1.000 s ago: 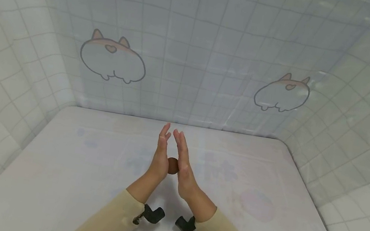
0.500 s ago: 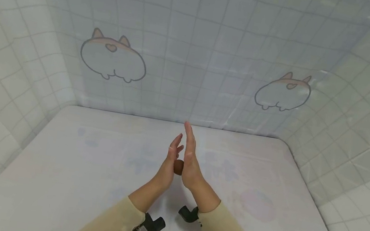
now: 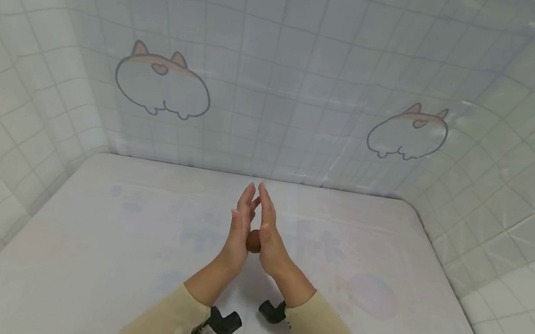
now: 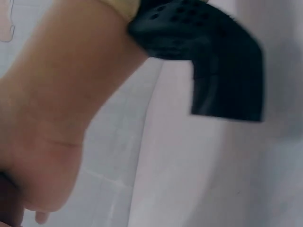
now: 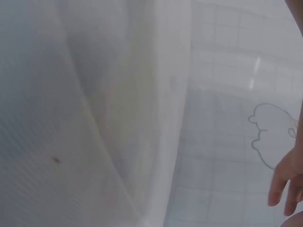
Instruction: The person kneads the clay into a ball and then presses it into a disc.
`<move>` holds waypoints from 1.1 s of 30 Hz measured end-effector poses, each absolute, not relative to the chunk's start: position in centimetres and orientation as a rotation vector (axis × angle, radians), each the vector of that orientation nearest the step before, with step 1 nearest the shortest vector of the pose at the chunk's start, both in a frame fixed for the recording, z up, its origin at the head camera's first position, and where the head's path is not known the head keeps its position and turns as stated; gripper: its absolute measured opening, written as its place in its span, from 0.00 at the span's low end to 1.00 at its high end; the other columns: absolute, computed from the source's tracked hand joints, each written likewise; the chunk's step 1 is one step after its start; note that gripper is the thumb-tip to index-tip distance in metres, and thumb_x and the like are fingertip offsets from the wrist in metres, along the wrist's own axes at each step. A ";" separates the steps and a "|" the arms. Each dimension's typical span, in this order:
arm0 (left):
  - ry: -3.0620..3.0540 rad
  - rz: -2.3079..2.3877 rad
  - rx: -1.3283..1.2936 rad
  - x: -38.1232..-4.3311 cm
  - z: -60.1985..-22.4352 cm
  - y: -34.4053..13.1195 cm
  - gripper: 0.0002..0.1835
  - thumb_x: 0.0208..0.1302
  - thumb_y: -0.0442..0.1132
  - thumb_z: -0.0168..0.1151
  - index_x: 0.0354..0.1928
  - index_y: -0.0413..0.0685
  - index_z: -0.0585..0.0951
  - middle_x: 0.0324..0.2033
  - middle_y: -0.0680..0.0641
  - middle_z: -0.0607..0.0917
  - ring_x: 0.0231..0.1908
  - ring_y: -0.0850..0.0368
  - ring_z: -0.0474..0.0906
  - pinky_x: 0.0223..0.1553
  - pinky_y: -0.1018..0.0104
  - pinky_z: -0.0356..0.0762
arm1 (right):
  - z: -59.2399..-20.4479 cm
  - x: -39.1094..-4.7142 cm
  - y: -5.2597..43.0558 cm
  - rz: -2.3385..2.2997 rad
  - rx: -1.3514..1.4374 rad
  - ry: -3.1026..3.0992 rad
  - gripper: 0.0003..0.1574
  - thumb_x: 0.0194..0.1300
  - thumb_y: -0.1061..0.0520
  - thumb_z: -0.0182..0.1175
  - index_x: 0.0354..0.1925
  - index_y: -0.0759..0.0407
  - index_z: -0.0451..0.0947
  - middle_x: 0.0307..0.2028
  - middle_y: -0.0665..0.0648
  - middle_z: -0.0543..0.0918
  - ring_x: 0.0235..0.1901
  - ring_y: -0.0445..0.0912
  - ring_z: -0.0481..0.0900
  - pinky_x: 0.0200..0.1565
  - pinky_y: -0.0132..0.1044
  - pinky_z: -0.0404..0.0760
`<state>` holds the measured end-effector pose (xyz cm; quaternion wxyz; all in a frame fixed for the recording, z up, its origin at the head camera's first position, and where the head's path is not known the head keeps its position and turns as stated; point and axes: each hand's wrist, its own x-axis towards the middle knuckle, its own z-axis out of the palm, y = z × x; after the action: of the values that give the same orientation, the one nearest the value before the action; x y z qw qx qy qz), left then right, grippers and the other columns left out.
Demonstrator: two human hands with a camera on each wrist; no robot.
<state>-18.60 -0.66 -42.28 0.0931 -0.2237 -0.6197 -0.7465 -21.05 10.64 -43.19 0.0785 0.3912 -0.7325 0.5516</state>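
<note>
A small smooth brown ball (image 3: 254,241) sits between my two palms in the head view, above the table. My left hand (image 3: 237,238) presses it from the left, fingers straight and pointing away from me. From the other side my right hand (image 3: 274,248) presses it with its palm, its straight fingers leaning in so the fingertips come close to those of the left. In the left wrist view, part of the brown ball (image 4: 8,201) shows at the lower left edge beside the heel of a hand. The right wrist view catches only some fingers (image 5: 278,189) at its right edge.
A white cloth with faint pastel prints covers the table (image 3: 75,253). Grid-patterned curtains (image 3: 277,104) with cartoon animal drawings enclose it at the back and sides. Black wrist mounts (image 3: 224,322) stick out inward from both beige sleeves (image 3: 159,322).
My palms slide back and forth against each other with the ball between them. Half a second ago the right hand reached farther forward; now it has drawn back and the left has moved forward.
</note>
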 end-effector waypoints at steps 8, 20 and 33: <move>-1.807 -2.063 -0.560 -19.7 -41.5 -1.5 0.52 0.66 0.79 0.21 0.80 0.52 0.38 0.79 0.51 0.40 0.76 0.48 0.44 0.73 0.41 0.34 | -44.1 -20.2 10.2 1.664 1.286 -2.127 0.57 0.71 0.22 0.15 0.80 0.57 0.31 0.79 0.60 0.36 0.78 0.54 0.32 0.69 0.68 0.39; -1.839 -2.074 -0.312 -20.9 -41.1 -2.7 0.53 0.60 0.84 0.25 0.80 0.60 0.44 0.78 0.54 0.45 0.76 0.50 0.45 0.70 0.33 0.36 | -43.4 -18.5 9.7 1.682 1.477 -1.903 0.58 0.73 0.24 0.15 0.77 0.69 0.27 0.78 0.67 0.38 0.78 0.58 0.35 0.73 0.56 0.38; -2.134 -2.097 -0.406 -20.0 -42.7 -2.3 0.50 0.64 0.80 0.16 0.80 0.58 0.46 0.79 0.50 0.48 0.77 0.47 0.45 0.73 0.41 0.38 | -42.1 -18.1 10.1 1.709 1.436 -1.873 0.57 0.73 0.24 0.16 0.78 0.65 0.25 0.79 0.66 0.36 0.78 0.56 0.34 0.73 0.58 0.34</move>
<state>-20.03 -2.27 -42.65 0.0614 -0.1342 -0.7054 -0.6932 -18.14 10.05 -42.15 0.1136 0.4895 -0.6386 0.5828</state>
